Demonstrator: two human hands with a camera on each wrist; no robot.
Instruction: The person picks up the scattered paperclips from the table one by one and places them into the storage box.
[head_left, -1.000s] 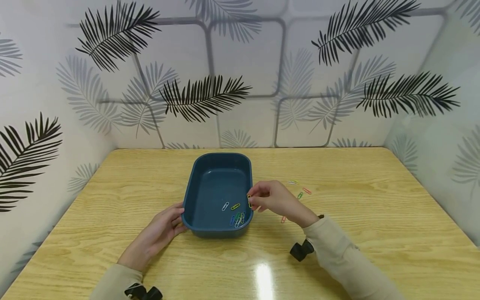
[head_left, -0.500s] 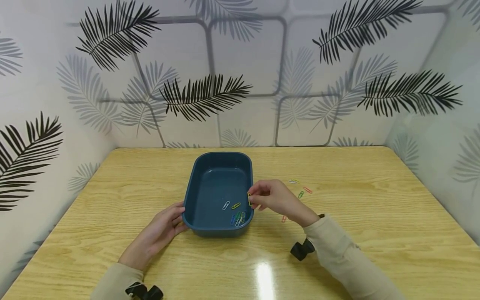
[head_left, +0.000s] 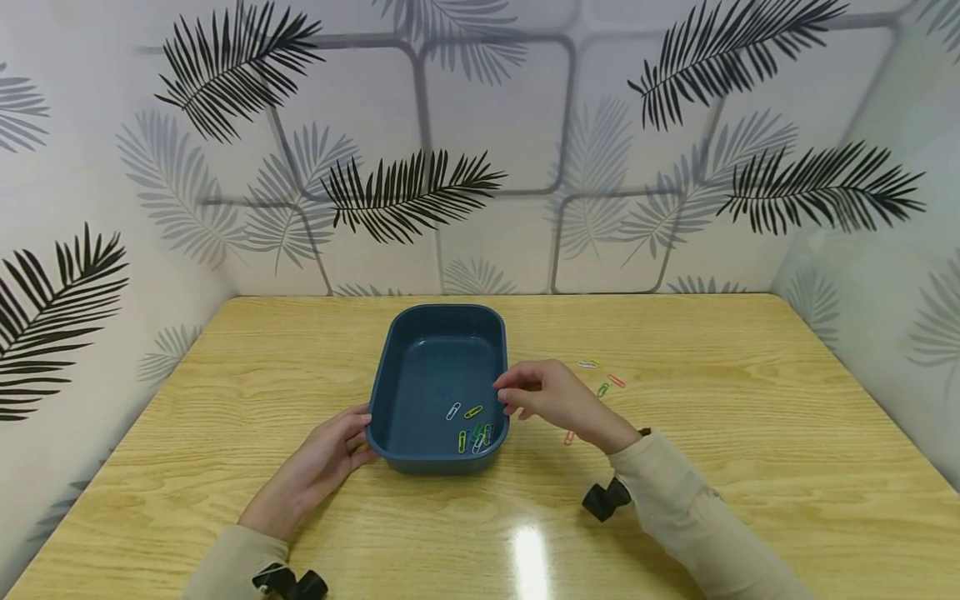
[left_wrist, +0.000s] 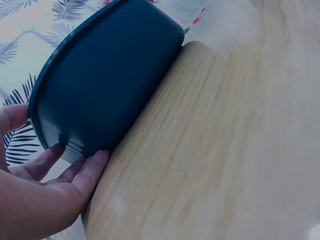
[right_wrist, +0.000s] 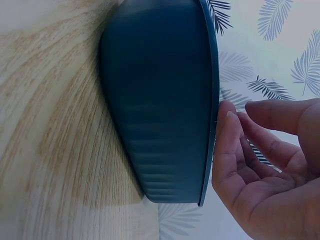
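Observation:
A dark blue plastic bin (head_left: 431,367) stands on the wooden table with several coloured paper clips in its near right part. Among them are a white paper clip (head_left: 453,411) and a yellow paper clip (head_left: 462,442). My left hand (head_left: 321,462) holds the bin's left side, thumb at the rim and fingertips against the outer wall in the left wrist view. Over the bin's right rim hovers my right hand (head_left: 551,400), its thumb and index finger apart with nothing between them. The right wrist view shows its other fingers beside the bin's rim (right_wrist: 214,90).
Right of the bin, loose paper clips lie on the table: a green one (head_left: 603,389), a red one (head_left: 617,381), another red one (head_left: 569,437) near the right wrist, and a white and yellow group (head_left: 588,364). A leaf-patterned wall (head_left: 495,250) stands behind the table.
The yellow paper clip that my right hand pinched has dropped into the bin and lies among the others at the near side. The left hand and the bin keep their places.

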